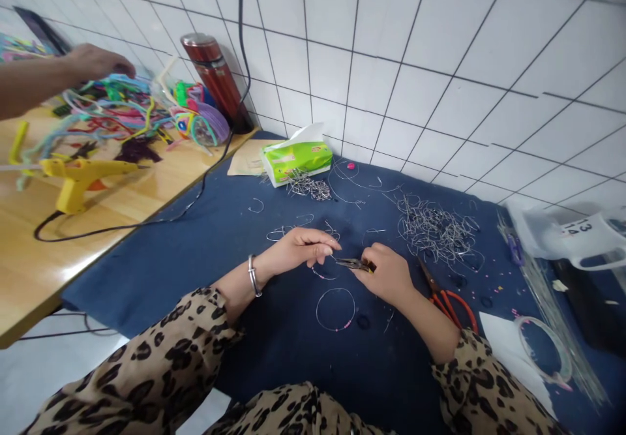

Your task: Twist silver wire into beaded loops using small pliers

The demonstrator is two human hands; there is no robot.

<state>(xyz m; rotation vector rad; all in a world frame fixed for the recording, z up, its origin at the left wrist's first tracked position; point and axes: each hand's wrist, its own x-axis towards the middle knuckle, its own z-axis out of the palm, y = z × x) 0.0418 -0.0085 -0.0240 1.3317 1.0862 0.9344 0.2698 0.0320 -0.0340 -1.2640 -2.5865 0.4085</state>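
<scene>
Between the thumb and fingers of my left hand (306, 249) is pinched a thin wire, part of a loop with small pink beads (323, 276) hanging below. My right hand (386, 272) is closed around a pair of pliers (353, 264); their jaws point left to the wire end near my left fingertips. Whether the jaws grip the wire is too small to tell. Just below, a round wire loop with pink beads (336, 329) lies on the dark blue cloth (283, 344). A small dark ring (362, 321) sits beside it.
Tangled wire pieces (437, 229) and orange-handled scissors (452, 304) lie right; straight wires (552, 311) run beyond. A green tissue pack (296, 161) stands behind. Left, a wooden table (180, 180) holds a yellow glue gun (73, 177), pipe cleaners, a red flask (218, 79) and another person's hand (98, 63).
</scene>
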